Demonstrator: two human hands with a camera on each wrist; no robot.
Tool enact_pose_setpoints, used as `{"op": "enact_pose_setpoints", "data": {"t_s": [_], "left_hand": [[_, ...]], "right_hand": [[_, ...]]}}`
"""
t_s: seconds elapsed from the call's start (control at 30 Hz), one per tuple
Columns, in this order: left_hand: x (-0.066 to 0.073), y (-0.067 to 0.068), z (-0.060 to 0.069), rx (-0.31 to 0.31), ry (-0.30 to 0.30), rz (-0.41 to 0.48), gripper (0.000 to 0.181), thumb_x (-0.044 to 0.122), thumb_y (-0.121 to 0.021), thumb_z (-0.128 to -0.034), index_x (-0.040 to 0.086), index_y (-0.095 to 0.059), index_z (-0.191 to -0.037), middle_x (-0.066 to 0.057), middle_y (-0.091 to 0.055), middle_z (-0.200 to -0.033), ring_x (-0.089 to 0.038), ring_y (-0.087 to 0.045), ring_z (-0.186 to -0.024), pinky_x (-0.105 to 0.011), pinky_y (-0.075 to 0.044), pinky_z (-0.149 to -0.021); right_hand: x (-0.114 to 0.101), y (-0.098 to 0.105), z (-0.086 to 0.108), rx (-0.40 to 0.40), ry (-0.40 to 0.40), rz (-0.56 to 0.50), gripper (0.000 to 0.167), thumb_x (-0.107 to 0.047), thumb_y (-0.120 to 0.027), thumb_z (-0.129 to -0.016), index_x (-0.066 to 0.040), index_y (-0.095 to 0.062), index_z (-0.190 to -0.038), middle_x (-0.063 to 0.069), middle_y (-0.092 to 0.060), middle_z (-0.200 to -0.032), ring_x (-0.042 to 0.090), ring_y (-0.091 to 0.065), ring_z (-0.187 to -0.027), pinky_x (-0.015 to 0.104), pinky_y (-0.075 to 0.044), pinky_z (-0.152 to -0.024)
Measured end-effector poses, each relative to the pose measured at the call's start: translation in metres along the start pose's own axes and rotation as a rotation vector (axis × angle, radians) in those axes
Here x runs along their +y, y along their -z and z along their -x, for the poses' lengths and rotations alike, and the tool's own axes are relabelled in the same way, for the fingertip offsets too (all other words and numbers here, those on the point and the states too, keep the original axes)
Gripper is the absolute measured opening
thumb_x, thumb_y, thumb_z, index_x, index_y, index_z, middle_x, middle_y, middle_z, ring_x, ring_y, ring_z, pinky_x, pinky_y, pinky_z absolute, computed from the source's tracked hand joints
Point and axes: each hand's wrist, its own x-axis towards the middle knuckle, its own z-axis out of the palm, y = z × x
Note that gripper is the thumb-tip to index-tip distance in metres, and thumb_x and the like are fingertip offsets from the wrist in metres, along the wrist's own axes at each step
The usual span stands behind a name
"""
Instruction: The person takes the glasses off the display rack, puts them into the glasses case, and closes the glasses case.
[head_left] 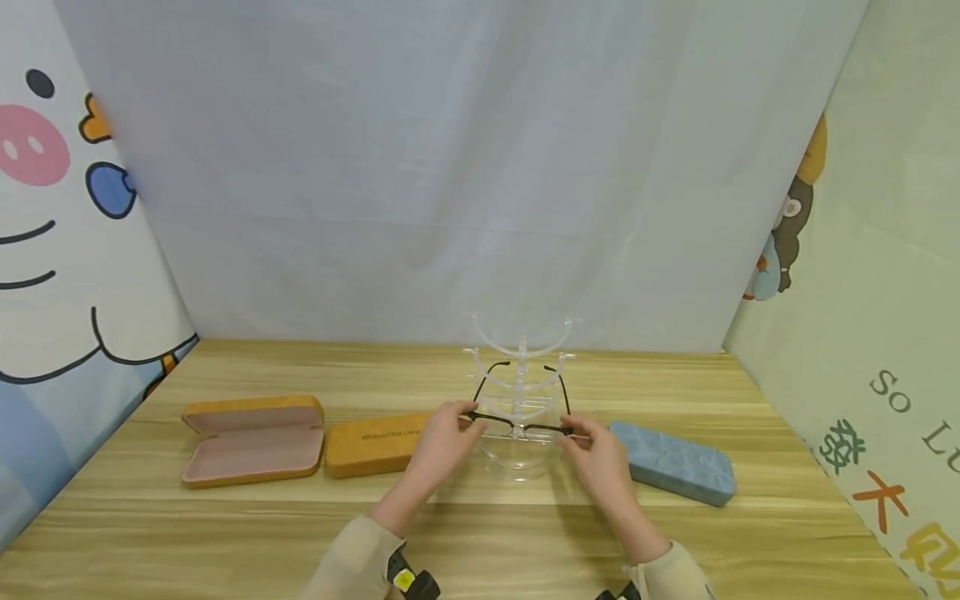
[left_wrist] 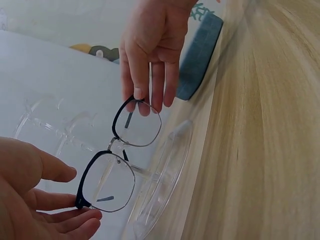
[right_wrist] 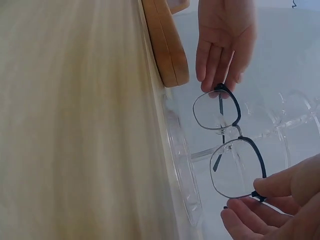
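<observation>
Dark-rimmed eyeglasses [head_left: 513, 423] [left_wrist: 111, 150] [right_wrist: 239, 131] face the person at the clear display stand [head_left: 522, 379] [right_wrist: 182, 165], temples extending back on both sides of its post. My right hand [head_left: 600, 458] [left_wrist: 155, 45] [right_wrist: 285, 200] pinches one outer corner of the frame between thumb and fingers. At the other corner, my left hand [head_left: 442, 446] [left_wrist: 40, 192] [right_wrist: 225, 45] touches the frame with its fingers, the thumb standing apart from the rim in the left wrist view. Whether the bridge rests on the stand I cannot tell.
Left of the stand lie a closed yellow case [head_left: 371, 446] [right_wrist: 167, 45] and an open yellow case with pink lining [head_left: 255, 450]. A blue case [head_left: 675, 462] [left_wrist: 201, 57] lies to the right. Grey cloth [head_left: 450, 167] hangs behind the wooden table [head_left: 262, 542].
</observation>
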Motion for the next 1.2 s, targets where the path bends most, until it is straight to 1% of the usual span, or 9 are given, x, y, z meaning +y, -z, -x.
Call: {"op": "enact_pose_setpoints", "data": {"t_s": [0.1,0.23,0.43,0.5,0.6,0.73,0.83,1.03,1.2], "left_hand": [[-0.001,0.003,-0.001,-0.017,0.009,0.049,0.036,0.016,-0.057,-0.0883,-0.003,-0.056,-0.119,-0.018,-0.057,-0.116,-0.027,-0.059,-0.097,-0.035,-0.052,-0.078],[-0.002,0.009,-0.002,-0.019,-0.001,0.095,0.031,0.007,-0.056,-0.0880,-0.004,-0.058,-0.117,-0.017,-0.060,-0.114,-0.025,-0.060,-0.096,-0.033,-0.052,-0.076],[0.001,0.021,-0.001,0.039,-0.024,0.072,0.024,0.003,-0.058,-0.0860,0.002,-0.065,-0.109,-0.012,-0.065,-0.102,-0.020,-0.061,-0.089,-0.029,-0.051,-0.070],[0.003,0.023,0.000,0.061,-0.036,0.061,0.022,0.004,-0.059,-0.0851,0.003,-0.067,-0.106,-0.011,-0.067,-0.099,-0.020,-0.062,-0.087,-0.029,-0.052,-0.071],[0.007,0.027,0.001,0.084,-0.063,0.055,0.019,0.005,-0.062,-0.0842,0.004,-0.068,-0.102,-0.010,-0.068,-0.096,-0.020,-0.063,-0.085,-0.031,-0.052,-0.072],[0.009,0.032,0.003,0.101,-0.103,0.038,0.015,0.006,-0.063,-0.0839,0.005,-0.069,-0.097,-0.007,-0.068,-0.092,-0.018,-0.063,-0.081,-0.030,-0.052,-0.071],[0.011,0.035,0.005,0.103,-0.121,0.037,0.012,0.006,-0.063,-0.0841,0.006,-0.068,-0.095,-0.005,-0.067,-0.089,-0.015,-0.062,-0.079,-0.029,-0.051,-0.069],[0.016,0.046,0.008,0.094,-0.144,0.060,0.011,0.008,-0.064,-0.0839,0.009,-0.068,-0.094,-0.003,-0.065,-0.090,-0.015,-0.061,-0.081,-0.030,-0.051,-0.073],[0.021,0.056,0.011,0.081,-0.177,0.038,0.011,0.010,-0.065,-0.0835,0.011,-0.069,-0.094,-0.003,-0.061,-0.093,-0.017,-0.060,-0.086,-0.034,-0.050,-0.080]], "right_hand": [[0.000,0.001,0.001,0.008,0.000,0.009,0.030,-0.010,-0.061,-0.086,-0.004,-0.061,-0.116,0.014,-0.062,-0.112,0.029,-0.061,-0.098,0.037,-0.052,-0.077],[-0.002,0.004,0.001,0.020,0.002,0.013,0.029,-0.012,-0.061,-0.087,-0.007,-0.062,-0.115,0.010,-0.064,-0.108,0.026,-0.062,-0.096,0.038,-0.052,-0.077],[-0.009,0.009,0.002,0.032,0.021,-0.005,0.024,-0.013,-0.059,-0.088,-0.010,-0.064,-0.112,0.009,-0.067,-0.102,0.023,-0.064,-0.091,0.035,-0.051,-0.071],[-0.011,0.011,0.003,0.030,0.028,0.003,0.023,-0.015,-0.059,-0.089,-0.012,-0.064,-0.111,0.010,-0.066,-0.104,0.024,-0.063,-0.093,0.036,-0.051,-0.071],[-0.015,0.014,0.005,0.019,0.040,-0.008,0.022,-0.016,-0.059,-0.089,-0.013,-0.064,-0.110,0.011,-0.063,-0.111,0.027,-0.061,-0.100,0.039,-0.052,-0.076],[-0.020,0.019,0.008,-0.002,0.067,-0.061,0.021,-0.014,-0.058,-0.089,-0.008,-0.063,-0.109,0.014,-0.053,-0.125,0.031,-0.055,-0.111,0.040,-0.050,-0.086],[-0.025,0.022,0.010,-0.009,0.082,-0.089,0.021,-0.012,-0.058,-0.089,-0.007,-0.063,-0.109,0.014,-0.048,-0.131,0.031,-0.052,-0.114,0.039,-0.049,-0.088],[-0.035,0.028,0.014,-0.028,0.099,-0.116,0.021,-0.013,-0.058,-0.089,-0.007,-0.063,-0.108,0.014,-0.046,-0.133,0.031,-0.050,-0.117,0.039,-0.048,-0.090],[-0.042,0.033,0.017,-0.021,0.113,-0.138,0.021,-0.014,-0.058,-0.089,-0.007,-0.064,-0.108,0.012,-0.046,-0.132,0.032,-0.049,-0.117,0.040,-0.047,-0.090]]}}
